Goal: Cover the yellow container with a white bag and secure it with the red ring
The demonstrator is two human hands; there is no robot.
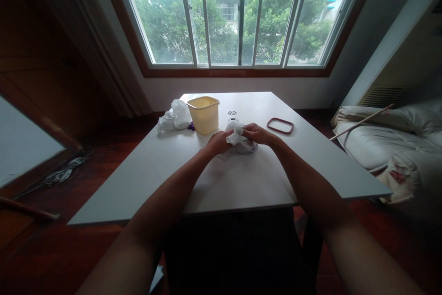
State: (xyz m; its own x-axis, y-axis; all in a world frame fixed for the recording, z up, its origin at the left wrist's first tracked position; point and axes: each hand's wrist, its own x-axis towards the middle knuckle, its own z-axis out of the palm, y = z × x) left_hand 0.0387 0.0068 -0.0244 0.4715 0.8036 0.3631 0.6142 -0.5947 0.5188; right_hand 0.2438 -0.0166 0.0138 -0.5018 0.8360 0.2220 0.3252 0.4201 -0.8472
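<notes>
Apparent gathering: left hand and right hand pinch bag, bin at its 10 o'clock; next move likely needs even grip

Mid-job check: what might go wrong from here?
The crumpled white bag might tear if the left hand and right hand pull too hard. The left hand is close to the yellow bin and could bump it. The reddish frame lies near the right edge of the table, so a stray sweep might knock it off.
</notes>
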